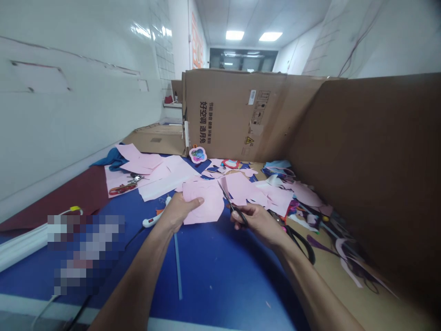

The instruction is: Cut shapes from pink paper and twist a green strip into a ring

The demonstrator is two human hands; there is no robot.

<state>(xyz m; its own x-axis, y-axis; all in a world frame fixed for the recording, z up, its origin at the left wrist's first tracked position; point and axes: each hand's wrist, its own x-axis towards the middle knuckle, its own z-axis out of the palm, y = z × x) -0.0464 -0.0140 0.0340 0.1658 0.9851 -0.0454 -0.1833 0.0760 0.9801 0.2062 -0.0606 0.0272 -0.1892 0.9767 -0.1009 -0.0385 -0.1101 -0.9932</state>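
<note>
Centre frame, blue work surface [213, 285] beneath two hands, cardboard walling it behind and right.
Upright carton [234, 115] and brown cardboard panel [358, 161] stand beyond; pink paper scraps [241, 188] lie strewn ahead. Left hand [179, 211] pinches pink paper sheet [203, 202]; right hand [258, 225] closes around black-handled scissors [225, 195], blades at sheet's edge. White corded tool [153, 218] lies just beside left hand.

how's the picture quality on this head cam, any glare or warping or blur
In the head view, the ceiling lights are bright and the white wall shows glare; the wide lens bends and tilts straight edges, like the cardboard box; a pixelated patch hides part of the lower left; the scissors and pink paper look fairly sharp.
</note>
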